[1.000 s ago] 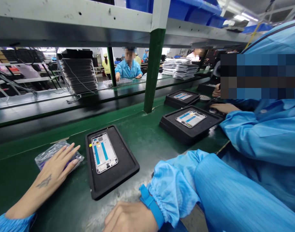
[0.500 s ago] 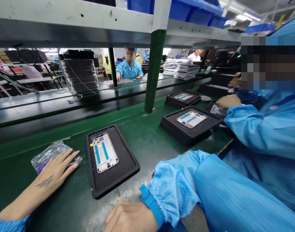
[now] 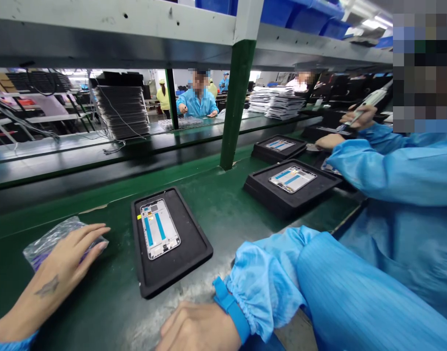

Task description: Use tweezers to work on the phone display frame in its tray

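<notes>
My left hand (image 3: pixel 68 256) lies over a clear plastic bag (image 3: pixel 48 239) with something purple inside, its fingers stretched out. Right of it, a black tray (image 3: pixel 192 248) rests on the green bench, bearing a silver phone frame (image 3: pixel 159 229) with two blue strips and a yellow tab at its edge. Near the bottom edge of the view is my right hand (image 3: pixel 199 326), below the tray and wearing a blue wrist strap; its fingers are cut off and hidden, so what they do cannot be seen.
Stacked black trays (image 3: pixel 271 195) with phone frames stand to the right. Beside them a co-worker's hands (image 3: pixel 358 117) hold a light-coloured tool. A green post (image 3: pixel 238 105) rises at the bench's back under a shelf (image 3: pixel 110 34). Beyond it stands a tall dark stack (image 3: pixel 119 109).
My left hand and the plastic bag have moved left, away from the tray. The co-worker's hands have shifted, and a tool now shows in one. My right hand has barely moved.
</notes>
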Available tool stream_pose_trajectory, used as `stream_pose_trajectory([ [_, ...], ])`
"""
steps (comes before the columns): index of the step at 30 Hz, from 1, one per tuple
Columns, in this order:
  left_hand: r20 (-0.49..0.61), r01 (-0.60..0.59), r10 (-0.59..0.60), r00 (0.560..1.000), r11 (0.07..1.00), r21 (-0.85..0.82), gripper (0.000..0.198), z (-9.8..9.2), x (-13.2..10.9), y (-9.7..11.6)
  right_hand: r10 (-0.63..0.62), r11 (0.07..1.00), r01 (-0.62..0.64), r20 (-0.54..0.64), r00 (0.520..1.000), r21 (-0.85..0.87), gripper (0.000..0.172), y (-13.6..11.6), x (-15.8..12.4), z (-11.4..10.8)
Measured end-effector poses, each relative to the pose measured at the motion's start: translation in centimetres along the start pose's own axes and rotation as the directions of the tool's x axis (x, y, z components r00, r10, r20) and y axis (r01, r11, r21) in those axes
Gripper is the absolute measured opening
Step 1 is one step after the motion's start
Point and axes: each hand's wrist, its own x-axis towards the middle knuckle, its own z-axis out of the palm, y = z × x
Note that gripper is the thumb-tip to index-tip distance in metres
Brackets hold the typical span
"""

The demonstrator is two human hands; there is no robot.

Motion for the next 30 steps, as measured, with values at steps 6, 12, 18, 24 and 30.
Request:
stream_pose_trajectory([
  [6,-0.159,-0.316,0.317,0.935,0.948,0.033,0.028,0.9,0.3,7.8,0.042,0.995,-0.039,0.035,0.998,-0.09,0.048,-0.9,0.1,-1.2],
  [12,-0.104,-0.494,0.489,0.866,0.869,-0.018,0.019,1.5,0.0,11.5,0.039,0.996,-0.037,0.019,0.999,-0.081,0.049,-0.8,0.0,-1.1],
  [18,-0.035,-0.452,0.45,0.892,0.889,-0.072,0.018,1.3,-0.3,11.3,0.019,0.997,-0.015,0.053,0.998,-0.081,0.055,-0.7,0.4,-2.0],
  [24,-0.002,-0.427,0.431,0.903,0.895,-0.125,0.016,1.2,-0.4,11.3,-0.038,0.999,0.038,0.02,0.999,-0.003,0.06,-0.4,0.6,-2.0],
  [30,0.018,-0.411,0.418,0.908,0.9,-0.142,0.015,1.2,-0.5,11.4,-0.013,1.0,0.013,-0.059,0.998,-0.012,0.055,0.0,0.2,0.4],
])
